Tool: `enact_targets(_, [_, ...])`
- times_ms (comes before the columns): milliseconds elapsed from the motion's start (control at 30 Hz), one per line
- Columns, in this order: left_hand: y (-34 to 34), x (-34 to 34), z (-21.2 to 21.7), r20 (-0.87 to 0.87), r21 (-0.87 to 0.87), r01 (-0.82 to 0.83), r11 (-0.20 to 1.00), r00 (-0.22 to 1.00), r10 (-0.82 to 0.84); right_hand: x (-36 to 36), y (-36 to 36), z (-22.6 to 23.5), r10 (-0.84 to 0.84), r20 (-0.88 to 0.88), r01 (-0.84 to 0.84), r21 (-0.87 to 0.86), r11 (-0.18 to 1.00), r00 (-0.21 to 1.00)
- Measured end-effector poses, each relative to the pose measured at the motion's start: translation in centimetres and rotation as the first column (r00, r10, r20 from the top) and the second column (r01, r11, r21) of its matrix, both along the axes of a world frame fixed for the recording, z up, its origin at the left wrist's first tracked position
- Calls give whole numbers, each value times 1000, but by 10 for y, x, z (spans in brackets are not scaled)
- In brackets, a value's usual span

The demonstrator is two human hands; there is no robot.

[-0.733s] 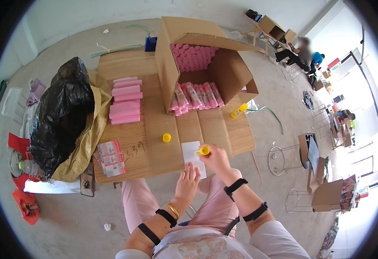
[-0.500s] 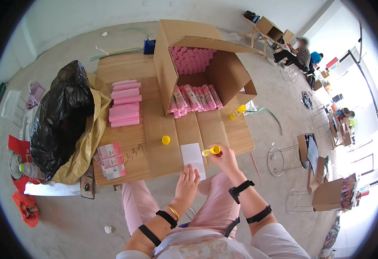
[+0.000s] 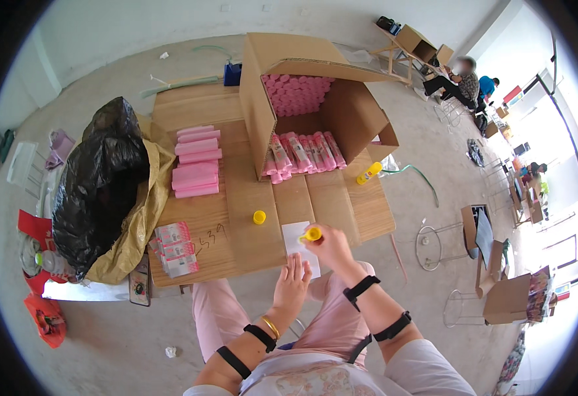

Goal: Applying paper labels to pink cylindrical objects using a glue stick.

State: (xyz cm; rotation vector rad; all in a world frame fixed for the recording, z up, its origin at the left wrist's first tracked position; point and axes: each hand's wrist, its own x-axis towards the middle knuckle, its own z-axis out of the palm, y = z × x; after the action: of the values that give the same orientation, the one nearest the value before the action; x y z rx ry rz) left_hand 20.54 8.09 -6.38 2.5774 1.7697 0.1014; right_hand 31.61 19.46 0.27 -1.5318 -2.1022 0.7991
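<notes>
Wooden table [image 3: 203, 224], seen from above. Near edge runs just in front of the person's knees; right edge ends close to a bare stretch of concrete floor with a green hose [image 3: 416, 177] on it. Open board surface lies between the yellow cap [image 3: 259, 216] and the near edge; the left end is crowded.

Packages:
- Large cardboard box [image 3: 302, 99] on its side at the far middle, mouth facing the person, flaps lying flat on the table. Round pink tube ends stacked inside; a row of pink tubes [image 3: 302, 155] lies at its mouth.
- Stack of flat pink packs [image 3: 196, 162] left of the box.
- Small pink and white packets [image 3: 177, 247] at the near left edge, dark handwriting on the wood beside them.
- Black plastic bag [image 3: 101, 178] on a tan sack, overhanging the left end.
- Yellow bottle [image 3: 368, 173] lying near the right edge, beside the box flap.

Hands:
- Right hand [image 3: 332, 245] closed round a yellow glue bottle [image 3: 312, 233], its tip over the white paper sheet [image 3: 300, 245], which lies at the near edge
- Left hand [image 3: 293, 284] flat, fingers spread and extended, holding nothing, fingertips touching the lower part of the sheet, just below the bottle
</notes>
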Motion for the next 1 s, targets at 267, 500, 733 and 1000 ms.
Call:
enact_targets(267, [2,-1,6,3,8,-4,1000,1000,4,-9,7,-3,-42,-26,43,44,998,999])
enact_targets(500, [-1,-2,-1,66,-16,-8,1000,998,9,-24,3,4,15,13,-15,16,1000,1000])
enact_targets(733, [-2,-3,4,44,5,-19,1000,999,19,20,24,3,-144,29,144,-3,990,989])
enact_targets(1000, [-2,-3,-3,56,13,-18,1000,998,18,-41,12,2,66,-22,-64,89,994,998])
